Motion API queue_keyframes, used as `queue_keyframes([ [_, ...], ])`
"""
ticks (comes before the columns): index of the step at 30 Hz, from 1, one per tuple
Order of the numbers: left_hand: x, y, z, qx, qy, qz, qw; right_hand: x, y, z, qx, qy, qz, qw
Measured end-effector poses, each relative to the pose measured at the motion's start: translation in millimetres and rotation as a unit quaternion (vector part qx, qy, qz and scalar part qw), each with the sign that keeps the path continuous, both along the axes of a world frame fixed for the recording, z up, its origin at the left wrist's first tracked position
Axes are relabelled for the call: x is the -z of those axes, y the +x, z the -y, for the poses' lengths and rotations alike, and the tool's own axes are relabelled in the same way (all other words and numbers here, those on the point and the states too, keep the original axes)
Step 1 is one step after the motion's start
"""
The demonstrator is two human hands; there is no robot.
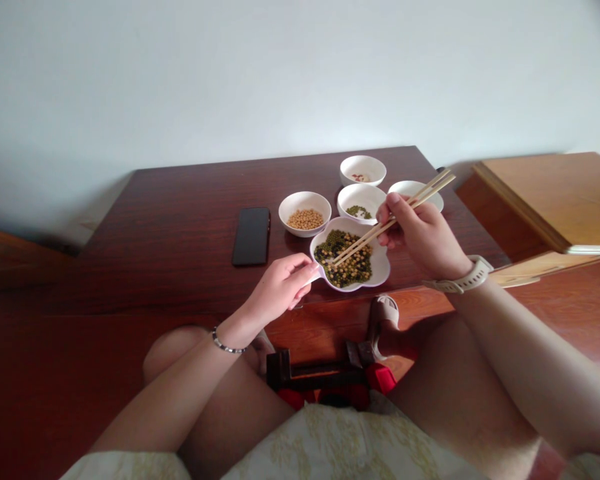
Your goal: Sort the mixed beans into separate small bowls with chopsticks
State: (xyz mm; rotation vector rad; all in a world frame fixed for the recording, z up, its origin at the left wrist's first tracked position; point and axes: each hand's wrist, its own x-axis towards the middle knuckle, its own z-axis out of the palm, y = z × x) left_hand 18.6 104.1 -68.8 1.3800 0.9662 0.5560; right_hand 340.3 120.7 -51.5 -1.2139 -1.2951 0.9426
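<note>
My left hand is closed on the short handle of a white scalloped bowl near the table's front edge. Inside the bowl lie mixed beans: green, black and yellowish ones. My right hand grips a pair of wooden chopsticks, their tips down among the beans. Just behind stand a white bowl of yellowish beans, a white bowl with some green beans and a white bowl with a few reddish and pale bits. Another white bowl is partly hidden by my right hand.
A black phone lies left of the bowls on the dark wooden table. A lighter wooden piece of furniture stands to the right. Behind the table rises a pale wall. My knees are below the front edge.
</note>
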Motion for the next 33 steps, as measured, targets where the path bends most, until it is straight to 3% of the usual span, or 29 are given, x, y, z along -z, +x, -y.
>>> queue_keyframes([
  [12, -3.7, 0.6, 0.6, -0.004, 0.002, -0.016, 1.000, 3.2, -0.8, 0.9, 0.024, -0.019, -0.034, 0.999],
  [17, -4.2, 0.6, 0.5, -0.006, -0.003, -0.020, 1.000, -0.5, 2.9, -1.6, 0.040, 0.008, -0.068, 0.997],
  [22, -3.2, 0.9, 0.4, -0.005, -0.008, -0.024, 1.000, -7.5, 15.9, -17.1, 0.161, 0.072, -0.123, 0.977],
  [26, -1.8, 1.6, 0.4, -0.001, -0.011, -0.029, 1.000, 0.1, 31.3, -36.1, 0.265, 0.093, -0.150, 0.948],
  [33, 1.4, 1.4, -0.6, 0.003, -0.011, -0.035, 0.999, 14.6, 47.3, -47.1, 0.257, 0.104, -0.173, 0.945],
])
